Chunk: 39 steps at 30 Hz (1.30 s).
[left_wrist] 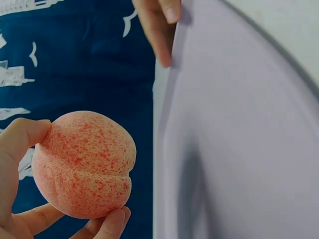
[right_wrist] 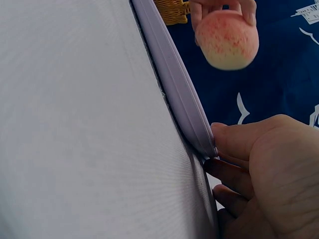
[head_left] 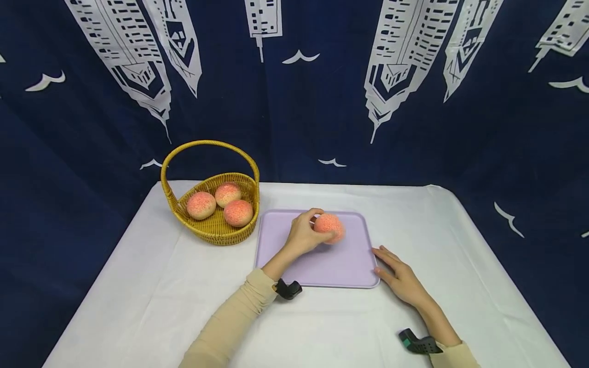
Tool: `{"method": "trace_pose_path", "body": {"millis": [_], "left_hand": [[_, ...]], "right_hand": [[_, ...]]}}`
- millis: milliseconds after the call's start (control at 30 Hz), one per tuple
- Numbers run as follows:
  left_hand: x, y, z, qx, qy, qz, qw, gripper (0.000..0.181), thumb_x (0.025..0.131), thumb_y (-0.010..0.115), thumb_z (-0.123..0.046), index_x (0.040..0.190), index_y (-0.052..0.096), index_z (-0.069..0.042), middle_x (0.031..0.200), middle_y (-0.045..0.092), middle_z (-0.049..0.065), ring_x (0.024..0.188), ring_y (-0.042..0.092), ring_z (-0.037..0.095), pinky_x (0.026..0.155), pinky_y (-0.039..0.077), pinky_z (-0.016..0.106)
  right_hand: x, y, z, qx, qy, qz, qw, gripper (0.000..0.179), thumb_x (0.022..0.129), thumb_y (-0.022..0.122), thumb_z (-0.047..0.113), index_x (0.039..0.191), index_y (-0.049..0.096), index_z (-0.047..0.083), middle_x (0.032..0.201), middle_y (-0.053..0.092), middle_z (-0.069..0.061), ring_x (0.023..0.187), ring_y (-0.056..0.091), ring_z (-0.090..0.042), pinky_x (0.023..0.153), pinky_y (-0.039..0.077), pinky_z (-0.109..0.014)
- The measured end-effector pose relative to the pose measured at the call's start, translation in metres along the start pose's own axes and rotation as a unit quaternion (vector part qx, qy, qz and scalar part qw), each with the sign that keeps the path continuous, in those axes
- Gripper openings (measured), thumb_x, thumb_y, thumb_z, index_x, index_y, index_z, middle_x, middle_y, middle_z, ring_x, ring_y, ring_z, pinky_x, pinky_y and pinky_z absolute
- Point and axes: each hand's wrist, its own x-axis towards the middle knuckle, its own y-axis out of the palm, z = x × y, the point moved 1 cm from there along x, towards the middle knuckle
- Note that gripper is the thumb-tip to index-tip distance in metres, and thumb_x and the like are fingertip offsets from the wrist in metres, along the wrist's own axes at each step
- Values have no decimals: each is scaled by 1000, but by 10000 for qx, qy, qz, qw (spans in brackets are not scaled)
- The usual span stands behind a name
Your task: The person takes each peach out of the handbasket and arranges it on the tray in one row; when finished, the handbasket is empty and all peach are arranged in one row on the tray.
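My left hand [head_left: 303, 235] grips a pink-speckled peach [head_left: 330, 228] over the lilac tray [head_left: 342, 266]. In the left wrist view, thumb and fingers curl round opposite sides of the peach [left_wrist: 84, 164], whose crease is visible. The right wrist view shows that peach [right_wrist: 228, 42] raised above the tray's level. At the tray's right edge is my right hand [head_left: 405, 283], its thumb and fingertips touching the rim [right_wrist: 174, 79] near the front corner. Those fingers look fairly straight from above; the right wrist view hides some fingertips behind the rim.
A yellow woven basket [head_left: 221, 238] with a tall arched handle [head_left: 209, 143] stands left of the tray. Inside it lie three peaches [head_left: 201, 205]. A white cloth [head_left: 161, 306] covers the table, and a navy curtain [head_left: 299, 112] with white building prints hangs behind.
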Motion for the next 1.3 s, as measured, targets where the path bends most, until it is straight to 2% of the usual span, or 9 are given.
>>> {"method": "trace_pose_path", "body": {"millis": [100,300,633,833,1067,1300], "left_hand": [[3,16,-2,41,-67,50,10000,54,69,84,-26,117,65,-10,101,68,10,87,61,17,69,49,23],[8,41,-4,87,-125,8,9999,53,69,84,-29,115,66,-11,103,67,9,91,58,17,72,47,23],[10,65,0,94,-444,9,9990,52,70,85,-34,114,67,-13,107,70,7,100,58,22,78,47,26],[11,73,1,85,-438,3,9990,53,71,84,-38,114,66,-13,111,69,7,108,58,26,84,47,31],[8,75,2,250,-479,54,9985,58,73,83,-40,120,65,-11,117,65,12,116,56,31,94,46,38],[7,78,-1,148,-593,201,9979,64,73,83,-42,125,62,-10,113,62,10,111,54,26,88,46,31]], "right_hand": [[-2,1,0,42,51,14,10000,48,95,62,16,139,52,2,148,39,-31,137,33,-51,105,28,-68],[0,-2,1,-179,-169,-121,9996,47,93,64,14,137,54,2,145,43,-30,135,38,-50,103,31,-64],[0,0,3,-20,-105,22,9999,47,94,62,14,138,52,1,147,40,-32,136,35,-52,105,29,-68],[2,0,2,5,-139,-33,9999,47,94,62,13,138,52,2,146,41,-32,135,35,-53,104,29,-69],[2,3,2,33,-99,38,9999,47,95,62,15,139,52,2,147,40,-31,136,35,-52,104,29,-69],[2,0,0,-14,-137,-2,9999,47,94,63,14,138,52,1,146,41,-32,135,35,-53,103,30,-69]]}}
